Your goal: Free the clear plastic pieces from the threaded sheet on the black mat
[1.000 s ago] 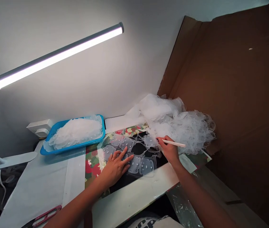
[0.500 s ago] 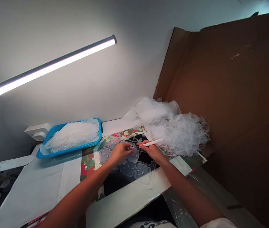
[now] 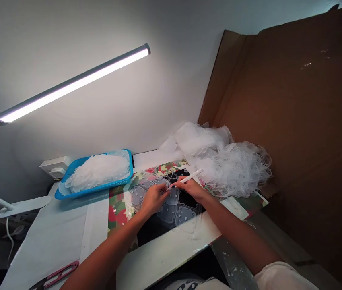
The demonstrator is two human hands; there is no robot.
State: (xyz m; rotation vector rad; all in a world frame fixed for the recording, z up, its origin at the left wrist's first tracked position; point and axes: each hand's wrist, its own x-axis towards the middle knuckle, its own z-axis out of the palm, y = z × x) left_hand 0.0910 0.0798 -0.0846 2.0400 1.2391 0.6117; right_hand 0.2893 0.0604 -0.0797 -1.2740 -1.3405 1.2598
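Clear sheet [image 3: 174,203] of moulded pads lies flat on black mat [image 3: 154,229], centre of bench, approx. in front of person. Several pad outlines visible; some cells in sheet appear open, dark mat showing through.

Left hand [image 3: 153,197]: fingers curled, tips pressed together on sheet's upper edge, pinching a pad or film there; exact item betw. fingertips too small to tell. Palm down, wrist over mat.

Right hand [image 3: 192,188]: closed round white stick [image 3: 189,177], pen-style grip, thumb and forefinger pressed on it. Stick tilted, far end up-right, near end pointing at left fingertips. The two hands nearly touch over sheet.

Surroundings: floral cover [image 3: 118,205] under mat, left of sheet. White strip [image 3: 171,251] along near edge. Scrap pile [image 3: 228,161] of white trimmings just beyond right hand, against cardboard [image 3: 294,121]. Blue tray [image 3: 68,192] heaped w/ clear pieces, well left of hands. Lamp bar [image 3: 74,84] lit overhead. Pink snips [image 3: 59,274] at near-left, apart from hands.
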